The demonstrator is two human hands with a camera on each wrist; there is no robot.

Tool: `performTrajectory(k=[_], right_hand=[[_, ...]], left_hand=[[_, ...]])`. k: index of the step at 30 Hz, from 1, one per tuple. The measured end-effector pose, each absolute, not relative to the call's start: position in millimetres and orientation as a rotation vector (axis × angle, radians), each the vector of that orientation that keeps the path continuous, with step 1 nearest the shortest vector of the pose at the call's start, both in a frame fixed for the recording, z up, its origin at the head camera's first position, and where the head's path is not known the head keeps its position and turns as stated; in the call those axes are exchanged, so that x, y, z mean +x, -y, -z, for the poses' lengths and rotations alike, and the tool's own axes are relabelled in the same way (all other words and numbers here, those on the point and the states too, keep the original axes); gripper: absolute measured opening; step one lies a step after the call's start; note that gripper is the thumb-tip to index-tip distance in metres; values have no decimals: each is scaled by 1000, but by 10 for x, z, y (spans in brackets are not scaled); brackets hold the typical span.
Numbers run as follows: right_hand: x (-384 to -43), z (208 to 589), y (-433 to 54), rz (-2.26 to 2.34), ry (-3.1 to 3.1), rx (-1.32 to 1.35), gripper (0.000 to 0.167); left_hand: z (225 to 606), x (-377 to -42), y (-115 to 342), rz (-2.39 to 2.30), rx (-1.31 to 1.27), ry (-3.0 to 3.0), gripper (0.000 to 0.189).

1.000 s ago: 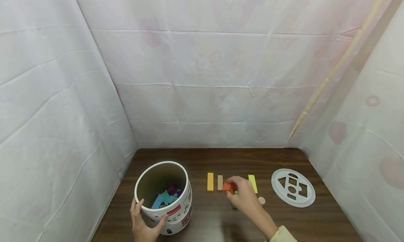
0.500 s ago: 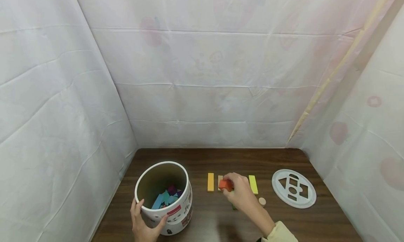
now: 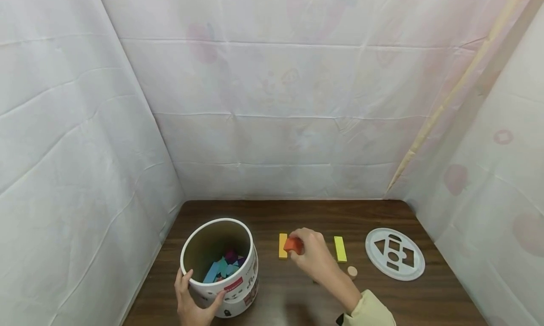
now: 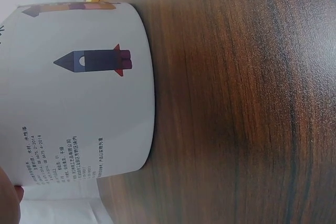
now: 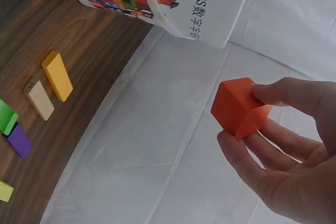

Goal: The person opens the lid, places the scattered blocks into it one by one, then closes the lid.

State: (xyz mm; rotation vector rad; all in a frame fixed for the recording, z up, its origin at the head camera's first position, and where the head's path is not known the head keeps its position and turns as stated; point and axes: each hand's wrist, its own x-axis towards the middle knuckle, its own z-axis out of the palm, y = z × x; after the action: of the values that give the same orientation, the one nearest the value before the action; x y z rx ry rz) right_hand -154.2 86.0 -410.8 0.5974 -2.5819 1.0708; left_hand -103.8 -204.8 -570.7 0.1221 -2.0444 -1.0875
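My right hand (image 3: 313, 256) had the orange-red block (image 3: 292, 246) pinched, thumb on one side and fingers (image 5: 245, 162) on the other, so the block sat right at my fingertips, up off the table (image 3: 272, 293). It looked compact; I could not pick out a long axis. What mattered was how it stood to the white bucket (image 3: 244, 290): the block was to the right of the open mouth, outside the rim and apart from it, with the end turned away from my palm facing the bucket's side. I could not tell whether it was higher than the rim.

From above it partly covered the yellow-orange strip (image 3: 282, 248), which lay on the table with its length running away from me. My left hand (image 3: 193, 303) gripped the bucket's near left side, thumb and fingers spread round the wall, well apart from the block.
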Motion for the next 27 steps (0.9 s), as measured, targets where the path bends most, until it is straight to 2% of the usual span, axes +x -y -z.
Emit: performTrajectory(k=[14,27], right_hand=[[-1570,3935,-637,-1015,2559,704,28],[-1690,3909,-350,-993,2552,840,21]], left_hand=[[5696,-1042,2033,1089,124,2046,106],[5690,-1033,2026,1104,191,2059,104]])
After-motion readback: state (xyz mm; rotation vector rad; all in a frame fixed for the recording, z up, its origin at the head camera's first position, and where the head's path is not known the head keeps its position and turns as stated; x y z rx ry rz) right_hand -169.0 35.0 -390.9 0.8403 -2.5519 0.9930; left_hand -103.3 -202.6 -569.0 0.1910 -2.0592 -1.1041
